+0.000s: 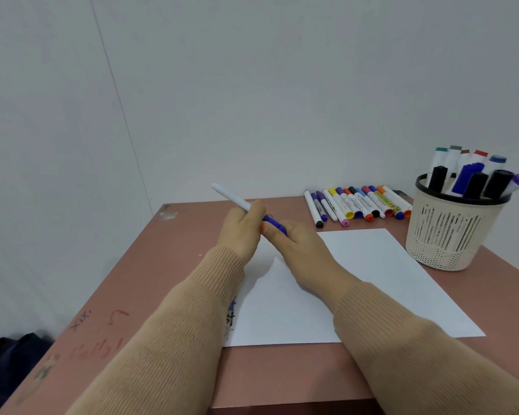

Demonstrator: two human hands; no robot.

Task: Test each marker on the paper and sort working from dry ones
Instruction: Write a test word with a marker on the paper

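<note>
Counter: we sit at a pinkish counter against a plain white wall, with scribbles at its near left.
Marker: the marker, white with a blue cap, is held in the air above the paper's far left corner.
Left hand: our left hand has its fingers curled round the barrel.
Right hand: our right hand pinches the cap; we cannot tell whether the cap is loose.
Risk, cap: a hard tug may free it with a jerk, so the tip could streak a sleeve or the cap fly off the counter.
Risk, sorting: a faint, hasty stroke may pass a dry marker as working.
Around: a row of markers lies beyond the paper, and a basket of thick ones stands at its right, touching its edge.
In the way: our left sleeve covers the paper's left edge; reaching right, an arm could knock the basket.
</note>
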